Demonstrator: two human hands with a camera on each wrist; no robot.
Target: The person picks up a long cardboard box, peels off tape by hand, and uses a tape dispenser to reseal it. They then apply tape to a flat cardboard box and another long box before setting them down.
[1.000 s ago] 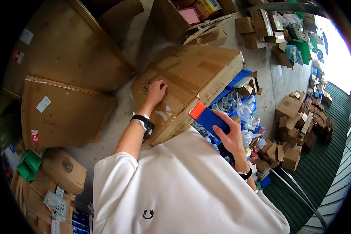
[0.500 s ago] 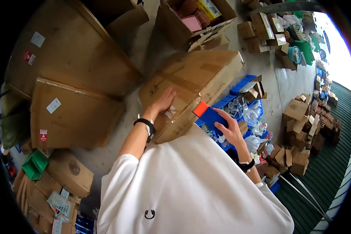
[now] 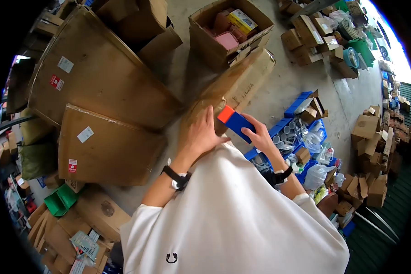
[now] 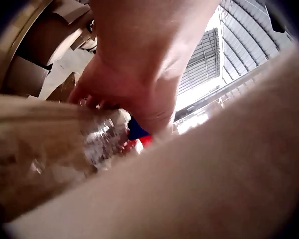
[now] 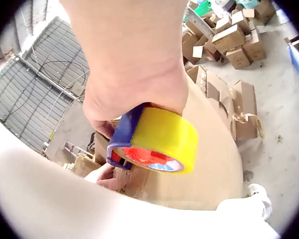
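A tape dispenser (image 3: 236, 125), blue with an orange end, is gripped in my right hand (image 3: 261, 136). The right wrist view shows its wide roll of yellow tape (image 5: 165, 138) below the palm. My left hand (image 3: 202, 136) rests on the near end of a large flat cardboard box (image 3: 244, 86), thumb spread toward the dispenser. This box stands on its side in front of my body, with handwriting along its narrow edge. Clear, shiny tape (image 4: 100, 142) lies on the box by the left fingers in the left wrist view.
Two big cardboard cartons (image 3: 109, 146) stand to the left. Ahead is an open carton (image 3: 210, 48) with pink items and a yellow box. Blue bins (image 3: 301, 102) of plastic goods and bags sit on the concrete floor at right, with stacked boxes (image 3: 367, 130) beyond.
My left hand has slid along the box toward me and now lies close to the dispenser. The box has tipped more upright, showing less of its broad face. The right hand keeps the dispenser.
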